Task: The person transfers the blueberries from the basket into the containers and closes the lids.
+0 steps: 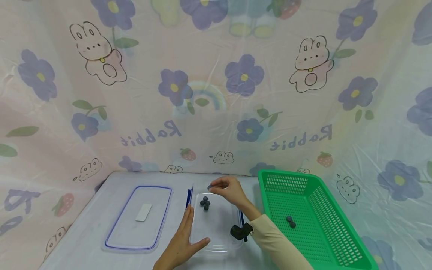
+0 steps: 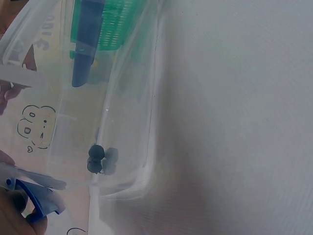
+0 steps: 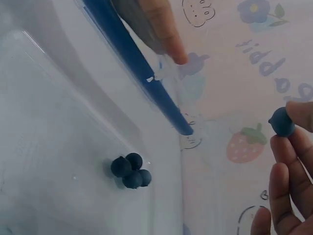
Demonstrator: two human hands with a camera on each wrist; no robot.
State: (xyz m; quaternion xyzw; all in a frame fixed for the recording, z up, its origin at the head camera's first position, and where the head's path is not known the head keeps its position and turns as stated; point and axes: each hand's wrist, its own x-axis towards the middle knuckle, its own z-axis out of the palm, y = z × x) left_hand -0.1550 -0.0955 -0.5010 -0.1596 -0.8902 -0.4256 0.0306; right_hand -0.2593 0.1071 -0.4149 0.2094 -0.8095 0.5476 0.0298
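Note:
A clear plastic box with blue side clips stands in the middle of the table. Several blueberries lie clustered near its far left corner. Above the box's far end, my right hand pinches one blueberry between thumb and fingertips. My left hand rests along the box's left side beside a raised blue clip, its fingers straight and thumb spread toward the near edge. In the left wrist view, part of that hand shows at the lower left near a clip.
To the right stands a green plastic basket, with two more blueberries on its floor. A clear lid with a blue seal lies on the left, a white rectangular piece within its outline. Behind the table hangs a patterned curtain.

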